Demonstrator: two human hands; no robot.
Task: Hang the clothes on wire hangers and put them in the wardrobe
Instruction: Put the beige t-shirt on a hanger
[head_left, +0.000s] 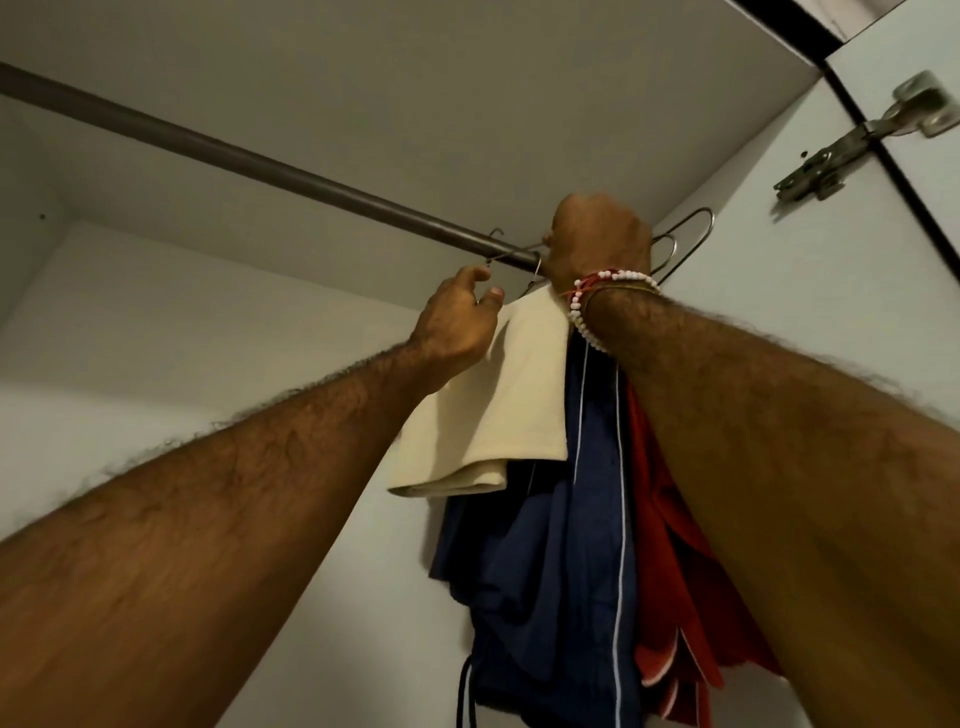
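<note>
- Overhead, the right hand (597, 236) is fisted at the wardrobe rod (311, 183), apparently gripping the wire hanger (506, 260) that carries a cream garment (498, 395); the left hand (457, 325) pinches its wire end.
- Next, likely: seat the hook, then release.

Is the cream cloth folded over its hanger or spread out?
Folded: the cream cloth hangs doubled, with two layers showing at its lower edge.
</note>
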